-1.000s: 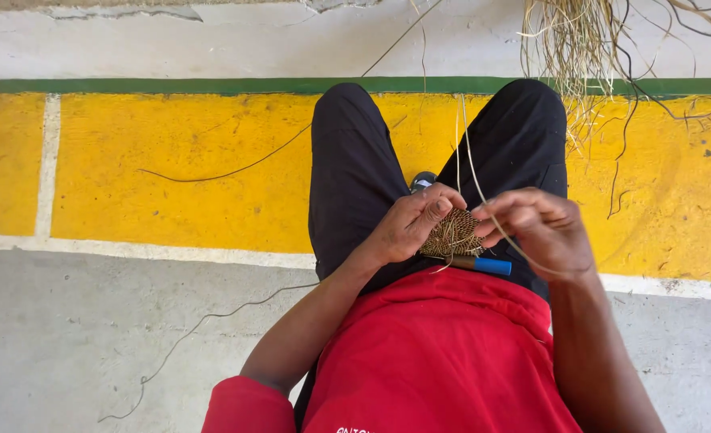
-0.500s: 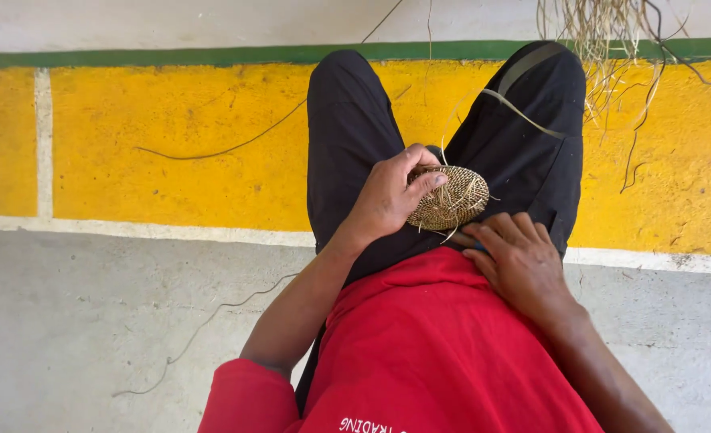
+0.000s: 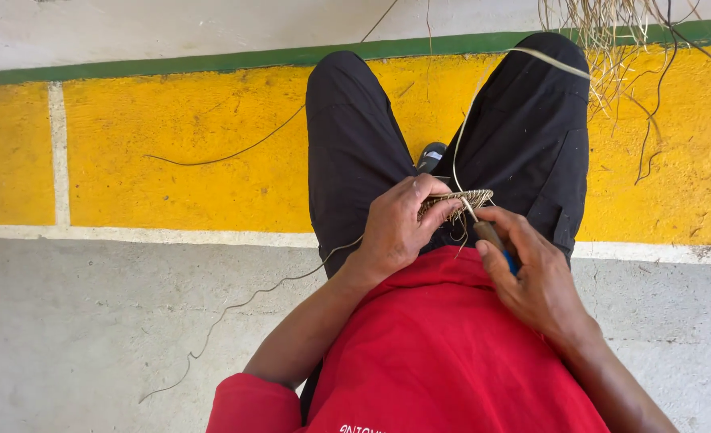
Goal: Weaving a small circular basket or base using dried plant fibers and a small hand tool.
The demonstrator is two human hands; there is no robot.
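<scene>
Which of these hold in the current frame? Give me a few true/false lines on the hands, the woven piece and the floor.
1. The left hand grips the small woven piece. True.
2. The right hand is empty. False: it holds a tool with its tip at the weave.
3. The trousers are black. True.
4. The floor band under the legs is blue. False: it is yellow, edged green.
5. A loose bundle of fibres hangs at top right. True.
</scene>
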